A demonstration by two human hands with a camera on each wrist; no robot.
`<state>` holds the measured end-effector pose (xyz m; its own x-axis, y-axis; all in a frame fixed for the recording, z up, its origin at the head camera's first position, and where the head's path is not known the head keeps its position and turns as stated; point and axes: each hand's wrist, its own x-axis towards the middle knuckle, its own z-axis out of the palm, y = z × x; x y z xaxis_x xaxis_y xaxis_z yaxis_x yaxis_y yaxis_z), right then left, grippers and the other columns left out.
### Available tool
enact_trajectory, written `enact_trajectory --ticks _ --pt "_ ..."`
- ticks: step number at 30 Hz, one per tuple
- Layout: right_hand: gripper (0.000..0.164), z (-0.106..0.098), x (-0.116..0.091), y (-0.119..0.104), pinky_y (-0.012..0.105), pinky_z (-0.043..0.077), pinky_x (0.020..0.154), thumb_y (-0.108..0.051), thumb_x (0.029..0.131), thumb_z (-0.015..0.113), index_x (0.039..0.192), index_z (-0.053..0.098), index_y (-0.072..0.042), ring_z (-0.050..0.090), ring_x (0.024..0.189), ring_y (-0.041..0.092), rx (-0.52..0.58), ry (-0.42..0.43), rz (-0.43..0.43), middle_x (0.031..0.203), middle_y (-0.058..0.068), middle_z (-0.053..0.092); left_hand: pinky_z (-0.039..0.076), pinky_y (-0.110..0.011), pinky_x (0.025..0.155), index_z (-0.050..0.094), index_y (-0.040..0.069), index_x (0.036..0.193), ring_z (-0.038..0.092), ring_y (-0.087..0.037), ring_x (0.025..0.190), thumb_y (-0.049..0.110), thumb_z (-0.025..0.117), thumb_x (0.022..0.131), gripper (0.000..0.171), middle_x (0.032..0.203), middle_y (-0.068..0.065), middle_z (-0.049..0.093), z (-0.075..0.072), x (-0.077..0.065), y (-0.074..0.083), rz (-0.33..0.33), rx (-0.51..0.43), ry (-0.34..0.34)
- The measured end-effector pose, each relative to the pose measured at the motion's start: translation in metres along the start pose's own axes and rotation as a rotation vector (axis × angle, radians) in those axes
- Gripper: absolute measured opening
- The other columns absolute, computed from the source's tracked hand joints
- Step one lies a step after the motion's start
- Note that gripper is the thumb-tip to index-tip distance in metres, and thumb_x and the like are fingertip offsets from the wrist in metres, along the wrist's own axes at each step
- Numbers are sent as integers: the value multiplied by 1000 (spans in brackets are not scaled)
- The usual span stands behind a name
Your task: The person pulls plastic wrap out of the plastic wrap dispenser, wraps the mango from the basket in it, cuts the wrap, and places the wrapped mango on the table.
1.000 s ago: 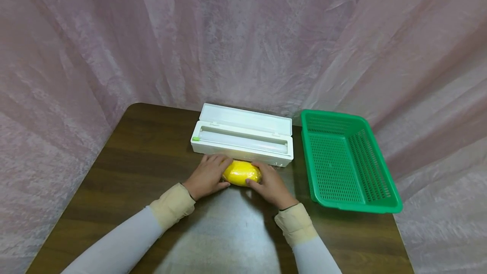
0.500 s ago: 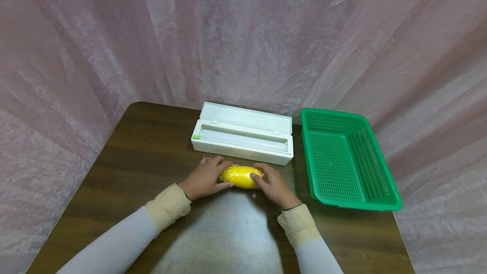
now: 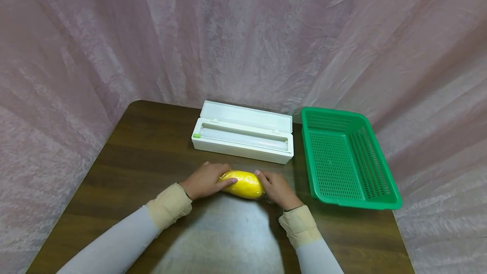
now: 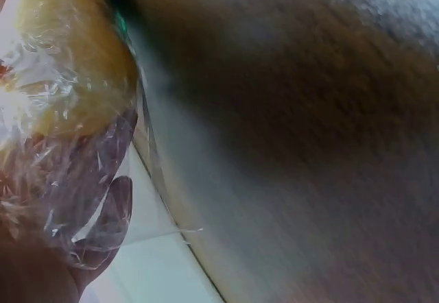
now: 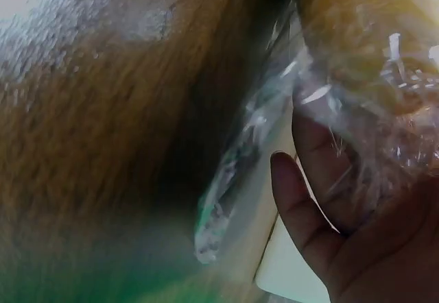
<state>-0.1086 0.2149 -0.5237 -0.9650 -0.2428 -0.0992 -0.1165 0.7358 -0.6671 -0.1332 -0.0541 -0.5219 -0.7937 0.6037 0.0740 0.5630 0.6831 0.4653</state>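
Note:
A yellow, oblong, fruit-like thing (image 3: 245, 185) is wrapped in clear cling film, near the middle of the table. My left hand (image 3: 205, 179) grips its left end, thumb lying over the top. At the other end my right hand (image 3: 277, 188) holds it, thumb at the upper right edge. Loose film (image 4: 103, 214) bunches over the fingers in the left wrist view. A twisted tail of film (image 5: 226, 207) hangs beside the fingers in the right wrist view. The underside of the yellow thing is hidden.
Just beyond the hands lies a white cling film dispenser (image 3: 243, 152), lid (image 3: 247, 115) raised, a roll (image 3: 243, 137) inside. To the right stands a green plastic basket (image 3: 313, 172). A pink curtain (image 3: 243, 37) hangs behind the brown table (image 3: 152, 138).
Both hands have drawn the yellow thing back from the dispenser, towards me. It has turned a little, and the left thumb now lies on top of it.

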Motion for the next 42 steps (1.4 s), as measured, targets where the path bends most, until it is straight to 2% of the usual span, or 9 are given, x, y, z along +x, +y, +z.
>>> enact_trajectory --ticks 4,7,15,19,23,27,32,36,42 --pt "46 0 0 0 29 41 63 -50 106 42 77 61 -20 47 62 12 27 2 7 64 -5 46 44 -36 80 67 20 109 64 -7 84 56 49 102 41 98 7 73 0 0 1 -16 -7 -8" --pt "43 1 0 1 29 41 63 -46 107 44 79 62 -19 47 61 13 31 11 13 64 -4 46 47 -43 87 71 18 115 68 -11 93 56 48 102 47 106 3 75 1 2 1 -40 2 1" --pt "34 1 6 5 30 42 63 -36 108 46 88 64 -16 49 63 15 -15 61 11 68 0 51 44 -49 89 73 13 117 70 -23 104 50 56 100 44 111 -4 75 3 9 3 -89 124 129" --pt "29 -2 6 3 41 53 81 -31 107 48 108 69 -11 64 89 23 -42 129 -14 96 7 67 42 -51 97 71 13 122 66 -26 110 45 59 100 40 118 -5 72 4 12 5 -68 146 181" --pt "31 -6 2 -11 50 50 101 -23 106 52 127 65 -4 62 120 33 -42 260 -95 128 15 64 41 -52 108 69 11 125 60 -29 123 36 64 99 37 128 -8 66 5 14 13 21 113 241" --pt "31 -4 -4 -33 51 50 102 -17 105 53 130 61 -1 61 123 34 -30 342 -211 131 17 62 40 -50 114 65 12 131 53 -30 133 40 67 96 45 136 -8 61 6 18 24 131 83 218" --pt "35 14 -3 -49 47 49 106 -14 105 51 138 56 -1 58 127 31 -55 339 -317 137 16 59 36 -52 119 56 9 142 48 -34 141 44 72 91 64 146 -12 55 12 19 31 167 104 157" --pt "40 30 1 -51 47 46 110 -16 105 51 142 53 0 56 131 32 -70 348 -309 140 17 57 33 -54 120 52 3 145 46 -35 143 42 78 87 74 148 -14 54 16 20 29 168 147 154" --pt "40 44 2 -42 49 48 107 -19 104 52 140 55 0 59 127 34 -126 383 -270 137 17 60 35 -53 119 50 1 145 49 -30 139 42 79 84 79 145 -13 55 27 19 27 116 161 128"
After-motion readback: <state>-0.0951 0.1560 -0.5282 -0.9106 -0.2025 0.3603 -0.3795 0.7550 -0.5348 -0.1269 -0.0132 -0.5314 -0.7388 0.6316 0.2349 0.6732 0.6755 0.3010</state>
